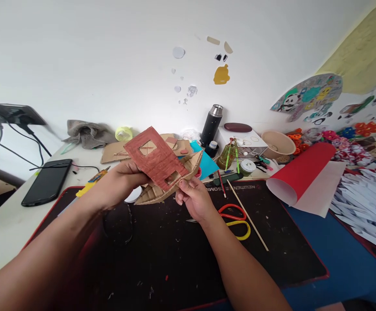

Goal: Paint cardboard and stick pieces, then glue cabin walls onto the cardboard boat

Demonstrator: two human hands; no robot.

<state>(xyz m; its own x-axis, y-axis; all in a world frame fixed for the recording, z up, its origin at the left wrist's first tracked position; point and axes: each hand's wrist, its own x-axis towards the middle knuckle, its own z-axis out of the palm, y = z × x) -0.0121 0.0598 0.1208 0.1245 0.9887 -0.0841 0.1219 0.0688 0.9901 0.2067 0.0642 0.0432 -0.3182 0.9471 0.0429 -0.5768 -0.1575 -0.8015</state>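
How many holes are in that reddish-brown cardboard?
2: an upper hole and a lower hole in the reddish-brown cardboard, the lower nearer the right hand. More may be hidden.

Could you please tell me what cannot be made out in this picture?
Head view, fingertips of the left grip: hidden behind the red-brown panel.
Head view, middle of the scissors: hidden by the heel of the right grip, which holds the curved cardboard.
Head view, rest of the white paper strips: cut off by the right edge.
Head view, what the white scraps on the black mat are: too small.
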